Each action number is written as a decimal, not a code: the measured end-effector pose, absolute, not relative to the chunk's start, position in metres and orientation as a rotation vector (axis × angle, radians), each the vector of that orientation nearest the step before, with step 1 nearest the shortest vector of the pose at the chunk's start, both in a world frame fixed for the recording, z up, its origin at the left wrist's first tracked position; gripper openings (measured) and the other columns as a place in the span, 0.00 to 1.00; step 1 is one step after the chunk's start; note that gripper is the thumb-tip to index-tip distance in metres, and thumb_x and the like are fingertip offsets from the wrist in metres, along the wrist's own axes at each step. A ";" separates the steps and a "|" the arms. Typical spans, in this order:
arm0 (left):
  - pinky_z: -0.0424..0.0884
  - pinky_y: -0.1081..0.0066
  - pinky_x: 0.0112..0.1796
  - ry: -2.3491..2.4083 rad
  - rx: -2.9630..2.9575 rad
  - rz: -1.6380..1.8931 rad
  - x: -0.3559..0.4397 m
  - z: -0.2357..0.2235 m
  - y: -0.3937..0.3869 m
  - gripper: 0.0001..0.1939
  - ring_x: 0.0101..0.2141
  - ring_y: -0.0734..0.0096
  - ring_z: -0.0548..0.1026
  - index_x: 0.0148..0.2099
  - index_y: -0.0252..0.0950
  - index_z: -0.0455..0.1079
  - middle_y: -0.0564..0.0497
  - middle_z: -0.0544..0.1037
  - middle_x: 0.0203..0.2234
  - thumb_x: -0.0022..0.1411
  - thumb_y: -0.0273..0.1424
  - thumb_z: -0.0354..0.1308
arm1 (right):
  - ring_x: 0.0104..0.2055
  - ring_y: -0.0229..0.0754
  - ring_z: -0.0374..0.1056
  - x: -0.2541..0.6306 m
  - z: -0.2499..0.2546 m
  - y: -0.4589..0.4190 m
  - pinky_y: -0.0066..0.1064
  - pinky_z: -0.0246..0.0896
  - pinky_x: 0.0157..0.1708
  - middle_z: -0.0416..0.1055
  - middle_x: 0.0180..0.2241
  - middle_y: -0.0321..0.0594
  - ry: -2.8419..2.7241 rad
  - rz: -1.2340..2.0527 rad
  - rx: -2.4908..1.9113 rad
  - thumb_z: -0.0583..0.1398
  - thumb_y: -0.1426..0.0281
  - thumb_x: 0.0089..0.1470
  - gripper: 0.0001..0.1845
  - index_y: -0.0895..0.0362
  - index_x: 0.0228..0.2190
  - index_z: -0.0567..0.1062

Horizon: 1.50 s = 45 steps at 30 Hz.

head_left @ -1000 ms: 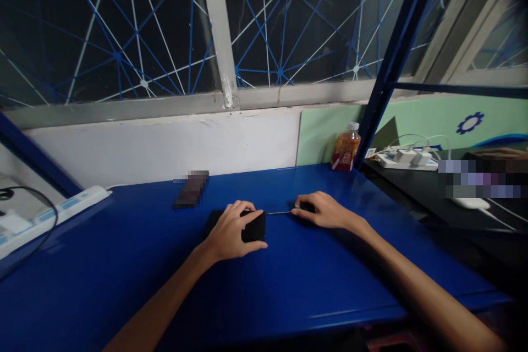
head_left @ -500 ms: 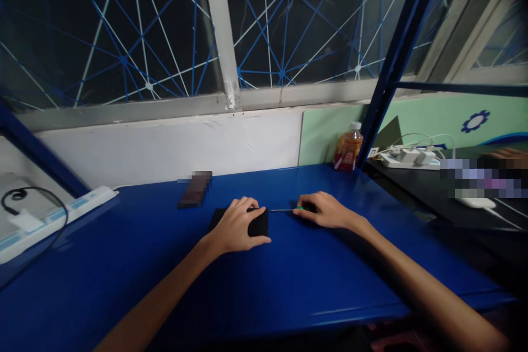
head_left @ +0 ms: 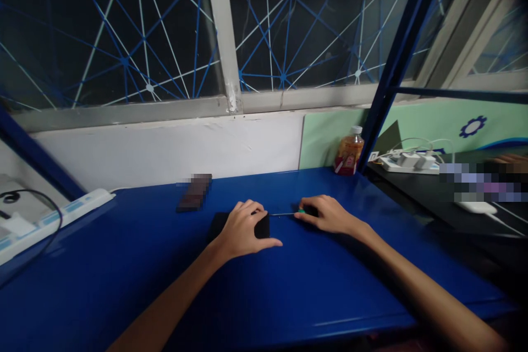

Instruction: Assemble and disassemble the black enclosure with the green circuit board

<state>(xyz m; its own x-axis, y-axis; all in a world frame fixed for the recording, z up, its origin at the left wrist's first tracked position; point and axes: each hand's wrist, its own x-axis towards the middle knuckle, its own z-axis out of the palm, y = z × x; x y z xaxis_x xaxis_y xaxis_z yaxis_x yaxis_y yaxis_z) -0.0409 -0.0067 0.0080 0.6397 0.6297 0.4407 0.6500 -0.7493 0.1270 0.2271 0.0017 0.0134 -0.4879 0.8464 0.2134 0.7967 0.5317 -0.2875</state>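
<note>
My left hand lies over a flat black box, its fingers curled along the far edge and its thumb stretched out to the right past the near corner. Much of the box is hidden under the palm. My right hand pinches the green handle of a screwdriver. The thin metal shaft points left, and its tip meets the right side of the box near my left fingertips. What the tip touches is too small to make out. A tiny speck shows on the table just below the shaft.
The blue table backs onto a wall below windows. A dark, partly blurred slab lies behind the box. On the left is a white power strip with a black cable. A drink bottle stands back right; a person's hand shows beyond.
My left thumb has stretched away from the box to the right. The screwdriver stays level against the box's side, and more of its green handle shows now. The view has shifted slightly.
</note>
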 end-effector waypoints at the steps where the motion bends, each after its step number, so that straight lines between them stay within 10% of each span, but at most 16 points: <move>1: 0.65 0.55 0.41 -1.089 -2.807 -0.738 -0.041 0.007 -0.007 0.35 0.41 0.54 0.71 0.46 0.36 0.73 0.43 0.75 0.40 0.50 0.60 0.56 | 0.27 0.39 0.66 0.228 0.013 0.002 0.29 0.49 0.27 0.73 0.28 0.37 -2.452 0.203 -1.364 0.53 0.53 0.59 0.19 0.54 0.34 0.73; 21: 0.62 0.51 0.51 -0.969 -2.920 -0.746 -0.033 0.010 -0.015 0.27 0.51 0.54 0.69 0.52 0.37 0.69 0.43 0.74 0.48 0.58 0.50 0.57 | 0.27 0.39 0.65 0.238 0.024 0.005 0.29 0.50 0.28 0.73 0.27 0.38 -2.369 0.218 -1.414 0.57 0.58 0.54 0.14 0.55 0.29 0.75; 28: 0.51 0.43 0.57 -0.975 -2.940 -0.568 -0.029 0.007 -0.014 0.32 0.62 0.50 0.55 0.61 0.39 0.61 0.42 0.60 0.62 0.60 0.50 0.55 | 0.24 0.38 0.61 0.254 0.036 0.008 0.29 0.47 0.25 0.70 0.22 0.37 -2.255 0.196 -1.493 0.57 0.56 0.53 0.17 0.57 0.27 0.75; 45: 0.63 0.51 0.48 -1.107 -2.887 -0.923 -0.053 0.016 -0.001 0.30 0.49 0.53 0.70 0.55 0.42 0.68 0.45 0.74 0.49 0.53 0.50 0.62 | 0.20 0.33 0.59 0.233 0.037 -0.008 0.26 0.52 0.21 0.69 0.19 0.36 -2.338 0.988 -1.091 0.58 0.52 0.55 0.23 0.60 0.25 0.78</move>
